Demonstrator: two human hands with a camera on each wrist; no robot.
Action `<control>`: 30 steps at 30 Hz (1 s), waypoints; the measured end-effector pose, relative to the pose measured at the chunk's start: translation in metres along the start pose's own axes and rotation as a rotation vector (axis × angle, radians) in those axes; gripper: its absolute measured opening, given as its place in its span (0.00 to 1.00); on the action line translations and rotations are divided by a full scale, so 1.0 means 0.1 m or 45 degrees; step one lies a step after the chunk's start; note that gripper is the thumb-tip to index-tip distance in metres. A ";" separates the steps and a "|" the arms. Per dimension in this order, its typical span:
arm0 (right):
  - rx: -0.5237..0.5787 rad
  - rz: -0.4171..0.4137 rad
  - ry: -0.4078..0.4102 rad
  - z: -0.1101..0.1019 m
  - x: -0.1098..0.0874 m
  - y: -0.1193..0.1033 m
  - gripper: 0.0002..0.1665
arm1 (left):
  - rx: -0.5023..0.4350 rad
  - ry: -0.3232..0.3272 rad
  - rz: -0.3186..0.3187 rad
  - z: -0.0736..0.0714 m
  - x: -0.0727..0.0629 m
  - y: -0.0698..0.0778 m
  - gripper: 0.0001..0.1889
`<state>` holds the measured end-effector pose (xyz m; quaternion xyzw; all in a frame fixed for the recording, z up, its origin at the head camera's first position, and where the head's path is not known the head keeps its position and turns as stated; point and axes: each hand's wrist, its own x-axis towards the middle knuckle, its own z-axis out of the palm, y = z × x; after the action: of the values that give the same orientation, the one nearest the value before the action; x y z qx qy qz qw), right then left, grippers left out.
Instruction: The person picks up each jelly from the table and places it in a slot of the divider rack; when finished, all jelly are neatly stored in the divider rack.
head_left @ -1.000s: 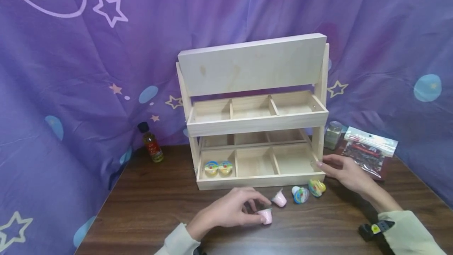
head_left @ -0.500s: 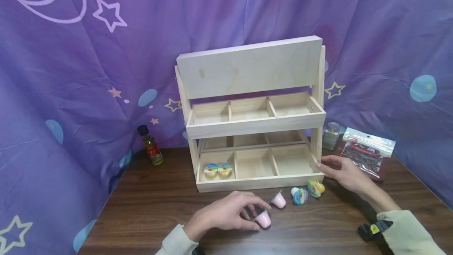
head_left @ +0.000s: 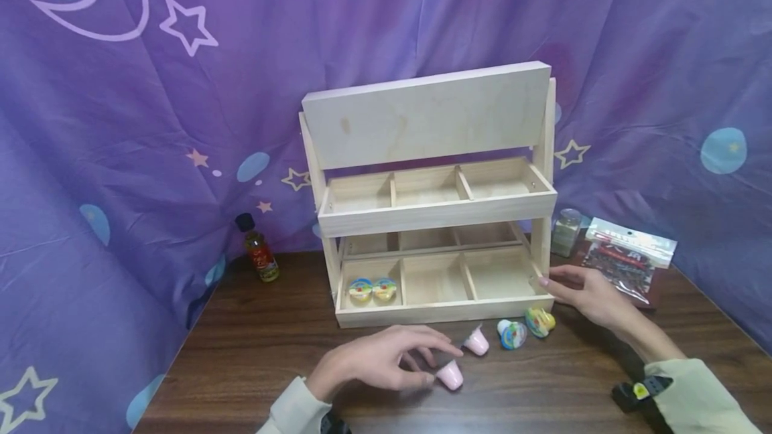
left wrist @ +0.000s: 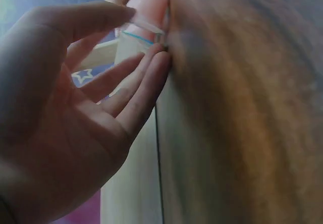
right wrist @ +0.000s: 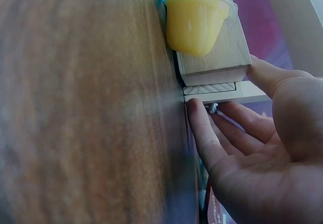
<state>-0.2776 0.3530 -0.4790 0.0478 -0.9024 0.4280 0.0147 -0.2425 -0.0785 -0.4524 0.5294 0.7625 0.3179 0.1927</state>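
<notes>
My left hand [head_left: 386, 357] is at the table's front, fingers spread and loosely bent. Its fingertips are right by the lid edge of a pink jelly cup [head_left: 450, 376], which lies tipped on the wood. A second pink jelly cup [head_left: 477, 341] lies just behind it. My right hand [head_left: 594, 297] holds the lower right corner of a wooden rack [head_left: 434, 315], thumb on the tray's end and fingers round the outer side. By that corner lie a white jelly cup with a blue lid [head_left: 512, 335] and a yellow jelly cup [right wrist: 197, 24].
Two yellow jelly cups [head_left: 372, 290] sit in the lower tray's left compartment. An oil bottle [head_left: 261, 253] stands left of the rack. To the right are a glass jar [head_left: 565, 233] and a spice bag [head_left: 627, 260]. A purple curtain [head_left: 151, 119] hangs behind.
My left hand has let go of the nearer pink jelly cup and drawn slightly left. That cup has tipped from nearly upright onto its side. My right hand stays on the rack.
</notes>
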 end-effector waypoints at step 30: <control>-0.065 0.003 0.010 -0.03 -0.02 -0.03 0.39 | 0.127 0.287 -0.052 -0.08 0.09 0.04 0.23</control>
<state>-0.2755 0.3539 -0.4747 0.0445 -0.9131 0.4049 0.0190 -0.2481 -0.0711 -0.4430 0.4836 0.8048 0.3331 0.0859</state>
